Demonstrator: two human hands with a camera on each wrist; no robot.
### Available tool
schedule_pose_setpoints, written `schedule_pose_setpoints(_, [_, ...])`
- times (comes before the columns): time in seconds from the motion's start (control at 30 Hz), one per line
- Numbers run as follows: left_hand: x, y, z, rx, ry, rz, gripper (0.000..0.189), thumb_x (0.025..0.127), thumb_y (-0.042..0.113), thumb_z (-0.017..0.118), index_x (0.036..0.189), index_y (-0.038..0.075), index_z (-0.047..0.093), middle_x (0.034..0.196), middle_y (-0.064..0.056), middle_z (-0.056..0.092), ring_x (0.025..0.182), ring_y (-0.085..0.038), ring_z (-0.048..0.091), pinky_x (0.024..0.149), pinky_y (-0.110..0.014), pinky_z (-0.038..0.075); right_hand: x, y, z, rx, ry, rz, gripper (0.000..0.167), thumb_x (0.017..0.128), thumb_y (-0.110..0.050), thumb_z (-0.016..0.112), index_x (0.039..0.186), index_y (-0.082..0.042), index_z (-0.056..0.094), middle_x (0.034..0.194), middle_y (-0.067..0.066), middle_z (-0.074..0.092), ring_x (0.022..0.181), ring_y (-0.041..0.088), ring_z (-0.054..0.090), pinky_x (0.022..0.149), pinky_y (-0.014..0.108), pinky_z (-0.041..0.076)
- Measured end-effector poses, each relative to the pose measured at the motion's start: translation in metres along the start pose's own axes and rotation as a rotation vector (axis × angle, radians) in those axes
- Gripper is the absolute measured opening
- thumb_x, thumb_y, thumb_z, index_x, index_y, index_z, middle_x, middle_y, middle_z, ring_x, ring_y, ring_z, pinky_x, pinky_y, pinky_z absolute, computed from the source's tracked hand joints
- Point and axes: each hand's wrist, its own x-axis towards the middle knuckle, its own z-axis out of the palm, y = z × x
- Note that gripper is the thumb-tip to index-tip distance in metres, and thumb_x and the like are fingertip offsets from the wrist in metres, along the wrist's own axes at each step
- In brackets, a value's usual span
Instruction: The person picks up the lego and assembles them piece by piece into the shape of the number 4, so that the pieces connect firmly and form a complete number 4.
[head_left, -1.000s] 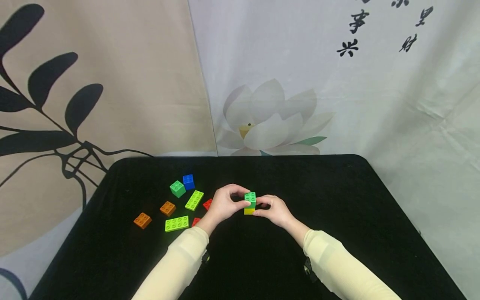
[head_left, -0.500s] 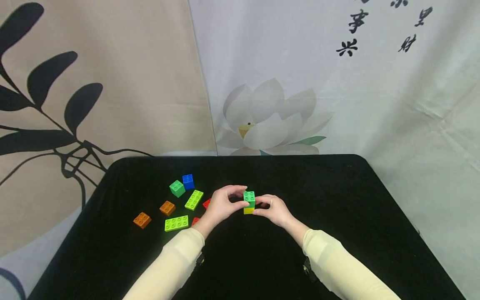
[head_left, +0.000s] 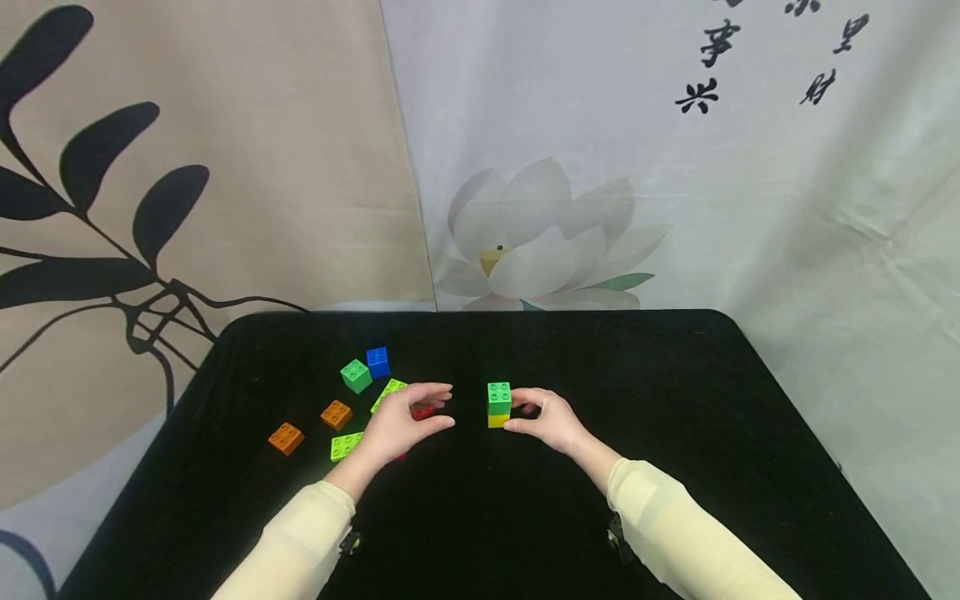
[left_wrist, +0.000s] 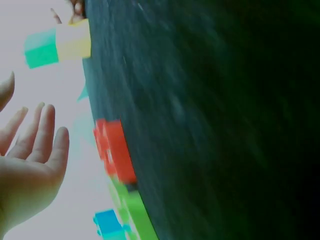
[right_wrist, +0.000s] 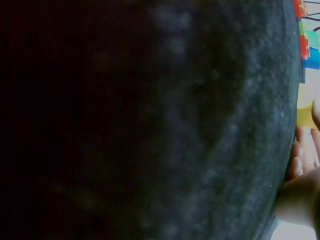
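Left hand: it had let go of the green four-stud brick (head_left: 498, 398) and moved away to its own left; the hand (head_left: 395, 423) was empty, fingers and thumb loosely parted.
Right hand: the other hand (head_left: 551, 421) stayed put, its thumb and fingertips pinching the yellow brick (head_left: 498, 422).
Two-brick stack: green sat upright on yellow, just left of the right hand; standing without the left hand's grip, the pair seemed joined.
Red bricks: one (head_left: 422, 412) showed beneath the left hand's fingers, the other almost hidden behind its wrist.
Other bricks: lime (head_left: 346, 446), orange (head_left: 336, 414), second green (head_left: 356, 376) and blue (head_left: 378, 362) lay beyond or left of the left hand.
Desk: black cloth (head_left: 637, 358) spread under both hands.
Backdrop: beyond the hands hung pale fabric (head_left: 315, 167) printed with a lotus (head_left: 555, 242), dark leaves and brush characters.
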Motion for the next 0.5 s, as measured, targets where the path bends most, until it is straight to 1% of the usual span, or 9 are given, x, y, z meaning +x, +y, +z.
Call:
schedule_pose_setpoints(0.1, [-0.008, -0.006, -0.013, 0.024, 0.010, 0.003, 0.046, 0.086, 0.019, 0.078, 0.129, 0.010, 0.063, 0.121, -0.004, 0.068, 0.109, -0.024, 0.064, 0.095, -0.051, 0.050, 0.000, 0.001, -0.001, 0.033, -0.017, 0.004, 0.041, 0.085, -0.017, 0.078, 0.124, -0.009, 0.066, 0.114, 0.006, 0.068, 0.101, 0.023, 0.059, 0.090, 0.044, 0.047])
schedule_pose_setpoints(0.23, [-0.019, -0.016, -0.029, 0.061, 0.021, 0.018, 0.047, 0.086, 0.021, 0.077, 0.129, 0.010, 0.063, 0.122, -0.005, 0.067, 0.110, -0.024, 0.063, 0.096, -0.052, 0.048, 0.000, 0.002, -0.002, 0.077, -0.024, 0.011, 0.042, 0.086, -0.017, 0.077, 0.126, -0.009, 0.065, 0.116, 0.006, 0.067, 0.103, 0.023, 0.058, 0.090, 0.042, 0.047])
schedule_pose_setpoints(0.4, [-0.034, -0.026, -0.045, 0.127, 0.038, -0.011, 0.048, 0.084, 0.023, 0.078, 0.128, 0.009, 0.063, 0.123, -0.006, 0.066, 0.112, -0.025, 0.062, 0.096, -0.053, 0.048, -0.001, 0.001, -0.002, 0.111, -0.026, -0.010, 0.044, 0.088, -0.016, 0.076, 0.128, -0.005, 0.062, 0.118, 0.010, 0.066, 0.106, 0.028, 0.057, 0.090, 0.042, 0.046])
schedule_pose_setpoints(0.5, [-0.041, -0.031, -0.053, 0.175, 0.051, -0.026, 0.049, 0.083, 0.023, 0.080, 0.128, 0.009, 0.064, 0.125, -0.008, 0.066, 0.114, -0.029, 0.061, 0.099, -0.057, 0.044, -0.001, 0.002, -0.003, 0.131, -0.027, -0.007, 0.043, 0.088, -0.016, 0.075, 0.127, -0.005, 0.062, 0.118, 0.010, 0.067, 0.107, 0.029, 0.057, 0.087, 0.038, 0.045])
